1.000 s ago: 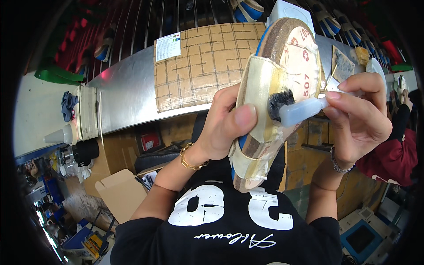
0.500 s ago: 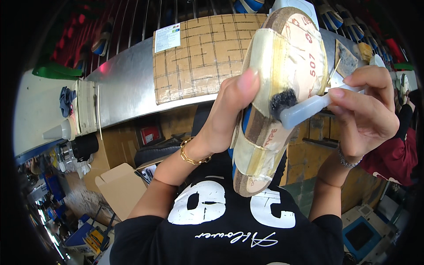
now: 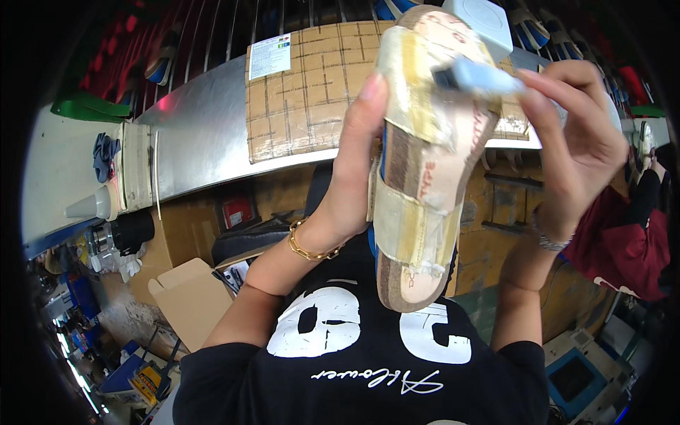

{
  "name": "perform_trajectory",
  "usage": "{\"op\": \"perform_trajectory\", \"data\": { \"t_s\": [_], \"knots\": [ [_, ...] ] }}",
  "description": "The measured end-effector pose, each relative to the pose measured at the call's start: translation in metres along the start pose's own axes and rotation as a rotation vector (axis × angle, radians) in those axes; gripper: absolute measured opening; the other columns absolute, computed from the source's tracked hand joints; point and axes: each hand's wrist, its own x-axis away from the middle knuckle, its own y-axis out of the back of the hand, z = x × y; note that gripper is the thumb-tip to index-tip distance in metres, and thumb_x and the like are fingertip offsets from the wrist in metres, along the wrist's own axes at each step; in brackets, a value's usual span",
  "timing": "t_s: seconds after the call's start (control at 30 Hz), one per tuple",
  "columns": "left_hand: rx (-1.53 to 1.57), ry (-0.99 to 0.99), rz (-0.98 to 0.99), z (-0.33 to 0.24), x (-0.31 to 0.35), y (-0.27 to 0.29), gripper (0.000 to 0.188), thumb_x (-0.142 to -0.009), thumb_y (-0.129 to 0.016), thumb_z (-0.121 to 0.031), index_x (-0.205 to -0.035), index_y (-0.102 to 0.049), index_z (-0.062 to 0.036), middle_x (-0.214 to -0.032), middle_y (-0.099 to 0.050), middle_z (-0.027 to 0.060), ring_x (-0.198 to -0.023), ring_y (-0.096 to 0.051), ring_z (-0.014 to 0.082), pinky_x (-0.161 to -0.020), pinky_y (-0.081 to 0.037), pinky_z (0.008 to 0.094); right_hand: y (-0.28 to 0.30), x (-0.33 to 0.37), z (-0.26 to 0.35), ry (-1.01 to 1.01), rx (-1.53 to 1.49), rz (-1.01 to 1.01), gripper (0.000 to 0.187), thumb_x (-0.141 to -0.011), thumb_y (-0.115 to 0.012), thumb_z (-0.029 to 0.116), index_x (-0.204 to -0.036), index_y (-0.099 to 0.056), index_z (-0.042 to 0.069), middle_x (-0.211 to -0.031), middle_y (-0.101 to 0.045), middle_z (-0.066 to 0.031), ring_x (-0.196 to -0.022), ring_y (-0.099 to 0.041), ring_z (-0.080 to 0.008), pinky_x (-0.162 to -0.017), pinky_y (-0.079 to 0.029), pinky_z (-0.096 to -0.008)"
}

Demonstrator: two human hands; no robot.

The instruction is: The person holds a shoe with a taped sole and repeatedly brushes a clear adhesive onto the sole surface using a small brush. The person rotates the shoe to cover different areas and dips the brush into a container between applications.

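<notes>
Across the upper part of the frame, a shiny metal table (image 3: 198,145) was seen, and a brown cardboard box (image 3: 312,106) with a white label (image 3: 270,57) was laid directly on it. At upper left, a shoe (image 3: 161,69) was supported by metal rods (image 3: 236,32).

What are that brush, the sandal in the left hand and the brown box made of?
Brush: apparently smooth plastic, from its pale, sleek handle, though motion blurs it; the dark bristles' fibre is unclear.
Sandal: the grainy brown sole edge suggests cork; the creamy straps, smooth and creased, could be leather or synthetic.
Box: likely cardboard, given its flat brown faces; glints hint at glossy film or tape.
</notes>
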Motion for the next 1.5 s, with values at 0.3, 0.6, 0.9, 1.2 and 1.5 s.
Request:
{"op": "perform_trajectory", "data": {
  "t_s": [0.3,0.6,0.9,1.2,1.5],
  "knots": [
    [0.08,-0.076,-0.161,-0.002,-0.001,0.002,0.079,-0.102,-0.027,-0.067,-0.144,-0.043,-0.0013,-0.129,-0.06,0.0132,-0.113,-0.062,0.0165,-0.097,-0.052,0.0314,-0.031,0.029,0.029,-0.192,-0.033,-0.105,0.021,-0.073,-0.079,-0.004,-0.092,-0.08,0.004,-0.078,-0.057,-0.0022,-0.071,-0.052,-0.0112,-0.062,-0.037,-0.022],
    [0.017,-0.102,-0.138,-0.007,0.003,-0.005,0.077,-0.103,-0.026,-0.064,-0.145,-0.042,-0.0029,-0.135,-0.057,0.0128,-0.12,-0.059,0.0166,-0.103,-0.048,0.0319,-0.027,0.027,0.037,-0.053,0.15,-0.149,0.02,-0.078,-0.075,-0.007,-0.098,-0.076,-0.003,-0.088,-0.06,-0.0073,-0.084,-0.055,-0.015,-0.078,-0.042,-0.0257],
    [0.303,-0.133,0.113,-0.003,0.001,0.006,0.075,-0.103,-0.025,-0.063,-0.147,-0.041,-0.0036,-0.138,-0.055,0.0143,-0.122,-0.059,0.0188,-0.104,-0.048,0.0338,-0.012,0.019,0.015,0.078,-0.011,0.011,0.022,-0.073,-0.077,-0.006,-0.095,-0.076,-0.002,-0.091,-0.061,-0.0101,-0.082,-0.055,-0.0165,-0.072,-0.041,-0.026],
    [0.018,-0.101,-0.102,-0.013,0.002,-0.005,0.084,-0.1,-0.025,-0.07,-0.142,-0.045,0.0006,-0.129,-0.061,0.0174,-0.114,-0.064,0.0211,-0.098,-0.053,0.0335,0.005,0.013,0.016,0.034,-0.05,0.213,0.024,-0.067,-0.078,0.0,-0.091,-0.078,0.002,-0.088,-0.059,-0.0102,-0.079,-0.053,-0.0168,-0.068,-0.038,-0.0254],
    [0.146,-0.125,-0.113,-0.009,0.002,-0.001,0.076,-0.104,-0.026,-0.062,-0.14,-0.046,0.0005,-0.129,-0.062,0.0166,-0.113,-0.064,0.0194,-0.099,-0.052,0.0321,0.006,0.009,0.02,0.01,-0.061,0.259,0.025,-0.062,-0.079,0.004,-0.086,-0.079,0.003,-0.086,-0.058,-0.0097,-0.077,-0.052,-0.0168,-0.067,-0.036,-0.027]
  ]
}}
